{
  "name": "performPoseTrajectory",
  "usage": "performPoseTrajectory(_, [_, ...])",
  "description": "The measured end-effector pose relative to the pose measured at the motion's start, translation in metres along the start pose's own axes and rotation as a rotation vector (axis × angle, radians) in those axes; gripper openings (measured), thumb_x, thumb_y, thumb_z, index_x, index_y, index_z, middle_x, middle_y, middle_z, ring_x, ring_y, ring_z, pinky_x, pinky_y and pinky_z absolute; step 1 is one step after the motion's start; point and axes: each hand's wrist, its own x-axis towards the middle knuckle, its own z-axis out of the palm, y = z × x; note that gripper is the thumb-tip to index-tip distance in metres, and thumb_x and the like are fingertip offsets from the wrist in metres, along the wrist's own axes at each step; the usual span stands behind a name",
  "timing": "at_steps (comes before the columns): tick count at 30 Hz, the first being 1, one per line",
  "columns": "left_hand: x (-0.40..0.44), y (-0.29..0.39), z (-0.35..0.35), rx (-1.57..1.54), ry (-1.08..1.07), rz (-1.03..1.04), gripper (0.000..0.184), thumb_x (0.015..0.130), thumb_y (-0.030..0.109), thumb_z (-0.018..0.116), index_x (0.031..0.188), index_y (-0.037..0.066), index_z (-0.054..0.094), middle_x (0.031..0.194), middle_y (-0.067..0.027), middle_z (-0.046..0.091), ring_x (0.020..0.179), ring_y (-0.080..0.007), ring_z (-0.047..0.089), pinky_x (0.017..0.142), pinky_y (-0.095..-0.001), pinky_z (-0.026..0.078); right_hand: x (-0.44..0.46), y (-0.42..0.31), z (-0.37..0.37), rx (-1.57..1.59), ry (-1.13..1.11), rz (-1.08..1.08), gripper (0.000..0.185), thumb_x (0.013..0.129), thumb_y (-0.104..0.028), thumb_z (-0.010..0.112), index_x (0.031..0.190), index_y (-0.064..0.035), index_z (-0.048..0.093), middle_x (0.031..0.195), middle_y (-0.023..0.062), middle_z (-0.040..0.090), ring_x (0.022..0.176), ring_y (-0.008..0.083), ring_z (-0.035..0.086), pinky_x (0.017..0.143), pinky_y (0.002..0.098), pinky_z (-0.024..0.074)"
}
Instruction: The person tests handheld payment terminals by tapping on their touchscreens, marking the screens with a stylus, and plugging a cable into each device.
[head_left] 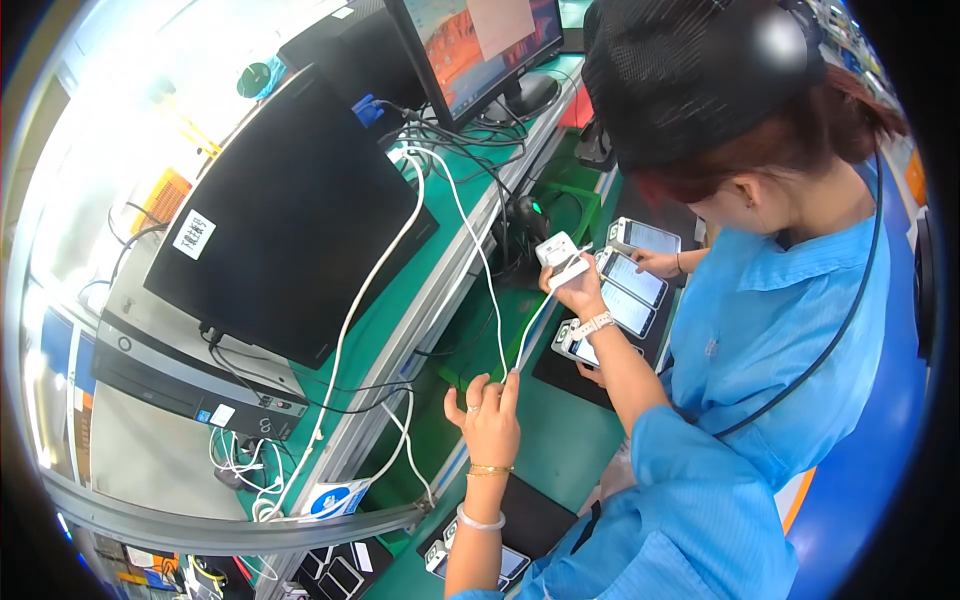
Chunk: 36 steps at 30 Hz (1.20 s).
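My left hand (487, 420), with bracelets at the wrist, is closed, its thumb side and fingertips pinching a thin white cable (526, 335). That cable runs up to my right hand (577, 292), which has a pale watch band at the wrist. Held in its fingers is a white block-shaped charger (556, 250) with printing on one face; a second white piece lies against the palm. Another white cable (487, 265) hangs from near the monitor toward my left fingertips. Whether the two cables meet there I cannot tell.
A co-worker in blue with a black cap (690, 80) stands at the right, one hand (660, 263) at several phones (637, 280) on a dark mat. Another phone (510, 565) lies near my left forearm. A black panel (290, 220), monitor (490, 45) and computer case (185, 385) stand left.
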Motion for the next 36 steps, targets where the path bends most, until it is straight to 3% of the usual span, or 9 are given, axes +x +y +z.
performPoseTrajectory(8, [-0.086,-0.021,-0.024,-0.031,-0.021,-0.266,0.04,0.071,0.001,0.06,0.111,0.008,0.059,0.091,-0.0076,0.058,0.101,-0.0267,0.054,0.097,-0.0497,0.025,-0.124,0.085,-0.028,-0.481,0.327,-0.17,0.027,0.084,-0.022,0.058,0.107,-0.0098,0.051,0.091,0.0066,0.054,0.08,0.0248,0.055,0.072,0.0453,0.0484])
performPoseTrajectory(10, [-0.134,-0.035,-0.036,-0.132,-0.021,-0.428,0.042,0.073,0.002,0.06,0.114,0.006,0.056,0.098,-0.0138,0.057,0.105,-0.0294,0.051,0.097,-0.0487,0.027,-0.165,0.102,-0.064,-0.817,0.149,-0.06,0.039,0.082,-0.016,0.063,0.115,-0.0064,0.046,0.094,0.0073,0.055,0.083,0.0208,0.057,0.075,0.0406,0.0499])
performPoseTrajectory(12, [-0.187,-0.047,-0.053,-0.171,-0.015,-0.546,0.047,0.071,0.001,0.062,0.117,0.006,0.056,0.105,-0.0155,0.056,0.107,-0.0348,0.048,0.097,-0.0455,0.032,-0.213,0.139,-0.071,-1.096,0.353,-0.107,0.057,0.076,-0.009,0.068,0.125,-0.0037,0.038,0.097,0.0092,0.056,0.087,0.0181,0.058,0.077,0.0351,0.0504])
performPoseTrajectory(16, [-0.373,-0.083,-0.055,-0.14,0.146,-1.006,0.045,0.072,0.002,0.062,0.116,-0.003,0.053,0.108,-0.0223,0.054,0.103,-0.0389,0.049,0.093,-0.0455,0.037,-0.278,0.168,-0.126,-1.685,0.312,0.03,0.087,0.068,-0.015,0.077,0.135,0.0026,0.025,0.113,0.0186,0.051,0.104,0.0281,0.055,0.09,0.038,0.0459])
performPoseTrajectory(19, [-0.516,-0.096,-0.047,-0.312,-0.119,-1.55,0.037,0.085,0.024,0.055,0.111,-0.002,0.062,0.109,-0.0203,0.063,0.102,-0.0308,0.058,0.089,-0.039,0.044,-0.307,0.187,-0.144,-1.81,0.328,0.114,0.096,0.065,-0.019,0.079,0.135,0.0088,0.02,0.12,0.0233,0.047,0.111,0.0309,0.051,0.095,0.036,0.0423])
performPoseTrajectory(25, [-0.573,-0.068,0.001,-0.588,0.027,-1.612,0.036,0.081,0.005,0.052,0.114,-0.01,0.055,0.104,-0.0224,0.059,0.09,-0.032,0.058,0.081,-0.0409,0.046,-0.331,0.211,-0.124,-1.893,0.325,0.18,0.095,0.064,-0.019,0.079,0.134,0.0095,0.022,0.122,0.0235,0.046,0.115,0.0317,0.048,0.098,0.0364,0.0396])
performPoseTrajectory(29, [-0.49,-0.047,-0.033,-1.201,0.213,-1.75,0.041,0.084,0.005,0.052,0.123,-0.008,0.051,0.115,-0.0163,0.057,0.097,-0.0235,0.058,0.084,-0.0357,0.048,-0.328,0.195,-0.144,-1.968,0.187,0.037,0.099,0.062,-0.017,0.079,0.136,0.0095,0.019,0.123,0.0242,0.045,0.115,0.0319,0.047,0.098,0.0373,0.0392])
performPoseTrajectory(30, [-0.478,-0.043,-0.033,-1.161,0.084,-1.753,0.045,0.089,0.02,0.053,0.128,-0.001,0.048,0.12,-0.0141,0.054,0.104,-0.0241,0.055,0.086,-0.036,0.045,-0.329,0.199,-0.127,-2.013,0.289,0.044,0.099,0.06,-0.017,0.078,0.136,0.0093,0.02,0.124,0.0256,0.045,0.117,0.0352,0.046,0.1,0.0392,0.0372])
performPoseTrajectory(36, [-0.421,-0.019,0.044,-1.179,-0.218,-1.701,0.05,0.089,0.022,0.052,0.132,-0.002,0.044,0.129,-0.0134,0.041,0.106,-0.0237,0.051,0.083,-0.0354,0.047,-0.317,0.178,-0.105,-2.27,0.098,-0.256,0.09,0.058,-0.012,0.076,0.13,0.0107,0.026,0.111,0.0253,0.054,0.106,0.0374,0.054,0.093,0.0386,0.0422])
